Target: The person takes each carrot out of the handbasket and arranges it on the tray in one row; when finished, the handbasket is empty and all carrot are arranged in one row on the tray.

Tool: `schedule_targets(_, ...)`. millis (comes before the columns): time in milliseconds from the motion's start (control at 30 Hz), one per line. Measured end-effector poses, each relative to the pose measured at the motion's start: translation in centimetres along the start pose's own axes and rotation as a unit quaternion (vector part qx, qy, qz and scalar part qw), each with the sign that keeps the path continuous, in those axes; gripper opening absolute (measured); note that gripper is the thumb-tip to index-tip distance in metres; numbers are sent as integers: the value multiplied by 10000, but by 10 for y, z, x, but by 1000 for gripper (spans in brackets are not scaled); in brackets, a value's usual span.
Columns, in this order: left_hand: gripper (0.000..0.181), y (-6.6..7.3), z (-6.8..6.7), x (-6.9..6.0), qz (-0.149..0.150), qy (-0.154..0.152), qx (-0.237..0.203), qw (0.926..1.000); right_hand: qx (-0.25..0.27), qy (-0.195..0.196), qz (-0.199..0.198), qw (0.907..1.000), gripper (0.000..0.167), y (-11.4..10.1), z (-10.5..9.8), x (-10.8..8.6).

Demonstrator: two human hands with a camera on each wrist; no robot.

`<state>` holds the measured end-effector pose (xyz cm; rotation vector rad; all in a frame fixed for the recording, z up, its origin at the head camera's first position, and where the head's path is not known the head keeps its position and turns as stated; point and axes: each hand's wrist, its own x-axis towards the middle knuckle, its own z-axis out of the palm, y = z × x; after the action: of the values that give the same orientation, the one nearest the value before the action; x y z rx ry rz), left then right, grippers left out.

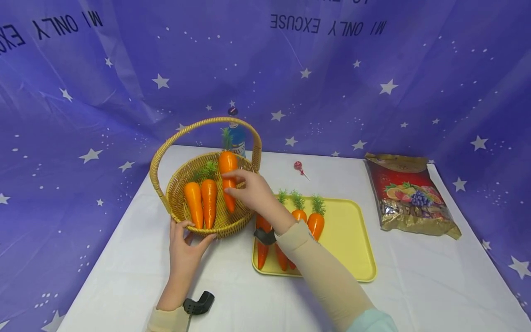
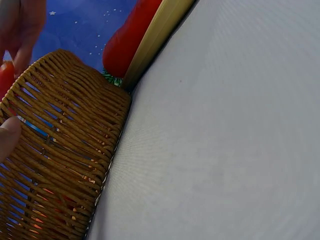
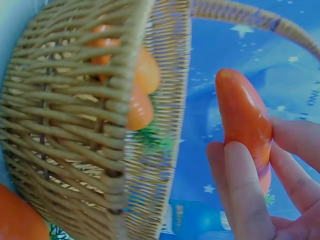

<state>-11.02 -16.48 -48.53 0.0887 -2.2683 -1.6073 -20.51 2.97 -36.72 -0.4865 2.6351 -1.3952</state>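
Note:
A wicker basket (image 1: 232, 228) with a tall handle holds two orange carrots (image 1: 193, 203) (image 1: 209, 203) lying side by side. My right hand (image 1: 250, 191) pinches another carrot (image 1: 228, 162) between thumb and fingers over the basket's right part; its tip points down toward the basket and its green top is up. In the right wrist view the held carrot (image 3: 242, 112) is beside the rim. My left hand (image 1: 184, 251) grips the basket's near rim, its thumb (image 2: 9, 137) against the weave in the left wrist view.
Right of the basket, a yellow tray (image 1: 344, 240) holds several carrots (image 1: 316, 224), partly covered by my right arm. A bottle (image 1: 237, 136) stands behind the basket. A lollipop (image 1: 298, 167) lies toward the back, and a red and gold bag (image 1: 410, 193) lies at the right.

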Motion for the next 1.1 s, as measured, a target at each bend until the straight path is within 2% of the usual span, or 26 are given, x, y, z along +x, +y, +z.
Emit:
schedule_targets(67, 57, 9, -1, -1, -27, -29, -12, 10000, 93, 27, -123, 9999, 37, -2, -4, -10)
schedule_targets(200, 57, 10, -1, -1, -85, -78, -63, 9999, 258, 134, -242, 9993, 36, -3, -13, -33)
schedule_targets(233, 57, 10, 0, -1, -100, -81, -58, 9999, 304, 173, -257, 9991, 36, -3, -15, -38)
schedule_targets(300, 58, 2, 1, 0, -131, -68, -44, 9999, 404, 248, -245, 9986, 36, -2, -19, -50)
schedule_targets(467, 58, 2, 1, -1, -310, -103, -58, 9995, 777, 435, -140, 9959, 36, 4, -31, -78)
schedule_targets(633, 58, 1, 1, -1, -222, -85, -40, 9997, 1018, 716, 15, 9922, 38, 13, -43, -101)
schedule_targets(867, 58, 0, 2, -2, -213, -61, -13, 9998, 814, 1202, 81, 9894, 40, 29, -61, -130)
schedule_targets(1100, 58, 2, 0, -2, -353, -97, -93, 9993, 627, 1669, 377, 9833, 38, 58, -76, -158)
